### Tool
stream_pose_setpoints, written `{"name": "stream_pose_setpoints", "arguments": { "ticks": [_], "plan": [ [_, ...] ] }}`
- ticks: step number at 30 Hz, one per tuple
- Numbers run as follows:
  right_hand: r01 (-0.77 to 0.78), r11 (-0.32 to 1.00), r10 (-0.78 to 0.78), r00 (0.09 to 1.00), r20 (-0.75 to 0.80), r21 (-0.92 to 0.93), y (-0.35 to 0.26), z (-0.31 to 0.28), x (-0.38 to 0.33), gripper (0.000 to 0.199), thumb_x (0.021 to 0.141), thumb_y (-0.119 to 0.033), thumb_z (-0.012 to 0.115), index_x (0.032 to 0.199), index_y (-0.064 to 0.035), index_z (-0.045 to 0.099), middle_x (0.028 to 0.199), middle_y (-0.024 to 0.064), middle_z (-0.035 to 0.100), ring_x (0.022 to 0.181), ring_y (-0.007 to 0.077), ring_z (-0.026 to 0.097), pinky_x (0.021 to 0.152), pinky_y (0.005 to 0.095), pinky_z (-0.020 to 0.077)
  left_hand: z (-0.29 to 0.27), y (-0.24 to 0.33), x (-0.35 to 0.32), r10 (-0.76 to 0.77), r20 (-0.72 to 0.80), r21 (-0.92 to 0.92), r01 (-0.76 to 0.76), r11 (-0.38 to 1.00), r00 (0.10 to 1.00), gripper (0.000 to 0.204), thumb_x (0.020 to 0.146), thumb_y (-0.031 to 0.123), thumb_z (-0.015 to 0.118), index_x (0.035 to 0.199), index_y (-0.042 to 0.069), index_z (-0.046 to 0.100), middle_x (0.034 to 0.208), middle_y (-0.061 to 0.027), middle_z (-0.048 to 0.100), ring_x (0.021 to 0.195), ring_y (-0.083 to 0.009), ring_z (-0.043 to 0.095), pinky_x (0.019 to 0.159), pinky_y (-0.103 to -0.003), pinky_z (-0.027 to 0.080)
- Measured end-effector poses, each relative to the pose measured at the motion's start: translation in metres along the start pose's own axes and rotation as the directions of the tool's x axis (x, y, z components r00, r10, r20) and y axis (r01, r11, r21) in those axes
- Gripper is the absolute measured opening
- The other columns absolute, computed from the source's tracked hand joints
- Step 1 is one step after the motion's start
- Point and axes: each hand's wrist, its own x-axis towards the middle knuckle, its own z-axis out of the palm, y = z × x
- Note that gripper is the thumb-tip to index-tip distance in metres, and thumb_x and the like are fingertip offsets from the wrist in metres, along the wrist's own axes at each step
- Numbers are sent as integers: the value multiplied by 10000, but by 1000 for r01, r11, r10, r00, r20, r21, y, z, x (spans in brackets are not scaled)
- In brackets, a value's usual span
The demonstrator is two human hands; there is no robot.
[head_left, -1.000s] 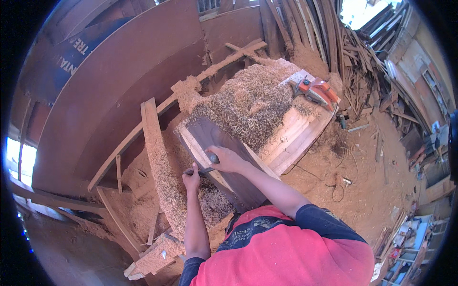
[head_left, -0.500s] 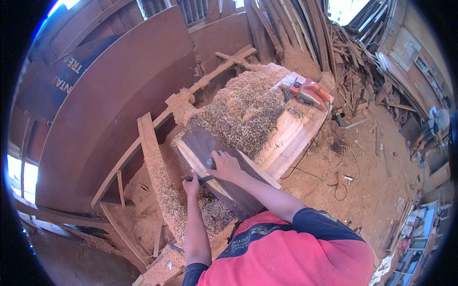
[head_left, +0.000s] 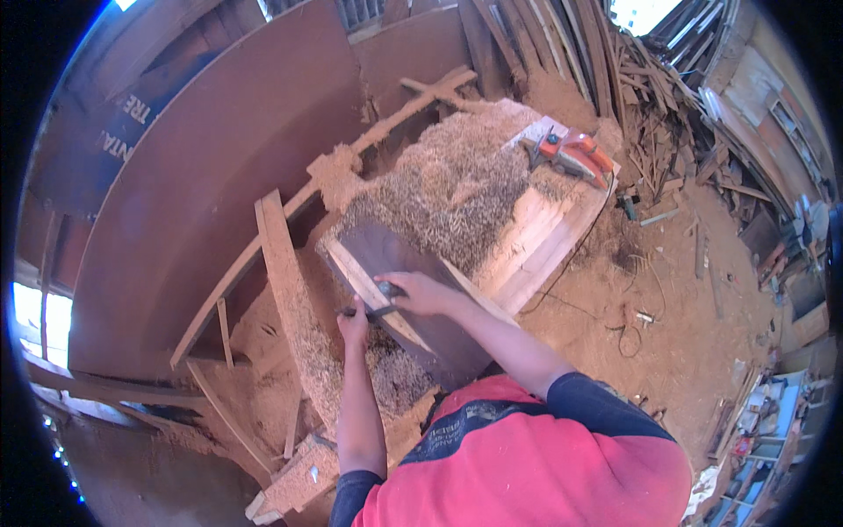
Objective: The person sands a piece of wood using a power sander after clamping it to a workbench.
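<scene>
A dark brown board (head_left: 404, 256) with a pale streak along its left edge lies on the shavings in front of me. My left hand (head_left: 354, 325) is closed on the near-left end of a narrow dark bar-shaped tool (head_left: 378, 312), which crosses the pale edge. Over the board, my right hand (head_left: 421, 292) has its fingers bent around a small grey rounded piece (head_left: 385, 288) just above the bar. Whether the grey piece and the bar are one tool, I cannot tell.
Curly shavings (head_left: 439, 211) heap beyond the board. An orange power planer (head_left: 575, 156) rests on pale planks (head_left: 536, 259), with a cord (head_left: 562, 300) trailing to the floor. A dusty beam (head_left: 285, 255) runs at left. Scrap wood (head_left: 654, 114) is piled at far right.
The view has shifted slightly, so the bench and board appear higher. My right fingers have moved a little at the grey piece; my left hand keeps its grip on the bar.
</scene>
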Motion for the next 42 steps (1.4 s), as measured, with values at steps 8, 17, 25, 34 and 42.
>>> {"name": "stream_pose_setpoints", "arguments": {
  "ticks": [8, 17, 25, 34, 42],
  "plan": [
    [-222, 937, 175, 967, -186, -269, -22, 6, 20, 433, 772, -272, 811, 1120, -65, 657, 1083, 178, 705, 1021, 335, 684, 865, 417, 535, -15, 17, 10, -60, 49, 49, 58, 997, 997, 631, 888, 543, 722, 967, -77, 630, 927, -169, 686, 873, -248, 657, 815, -392, 526],
    [-155, 924, 157, 987, -23, -348, -35, -1, 18, 482, 791, -287, 801, 1201, -100, 630, 1078, 138, 712, 1012, 337, 684, 851, 437, 540, -23, 19, -4, -105, 26, 56, 103, 993, 994, 610, 901, 509, 722, 992, -91, 657, 993, -196, 712, 900, -253, 675, 828, -387, 528],
    [-55, 947, 32, 997, -75, -316, -30, 6, 18, 393, 831, -353, 774, 1060, -84, 602, 1020, 116, 691, 961, 345, 679, 837, 450, 524, -22, -7, 20, -38, -2, 34, 38, 999, 999, 560, 889, 467, 749, 1004, -73, 652, 989, -170, 699, 930, -231, 659, 846, -374, 518],
    [-186, 975, 152, 959, -241, -124, 2, -15, -10, 473, 829, -427, 785, 1084, -77, 595, 1029, 109, 691, 965, 326, 674, 813, 444, 514, 22, 12, -71, 219, -302, -241, -296, 924, 928, 603, 868, 193, 791, 1275, -56, 423, 1138, -159, 574, 1004, -202, 595, 890, -325, 488],
    [-653, 712, 684, 728, 42, -259, 125, -110, -184, 401, 940, -380, 692, 991, 18, 691, 795, 110, 698, 759, 177, 673, 673, 336, 545, 101, 109, -79, 59, -371, -385, -211, 899, 927, 363, 892, 279, 795, 906, -29, 604, 883, -81, 644, 767, -170, 583, 686, -333, 502]
  ]
}}
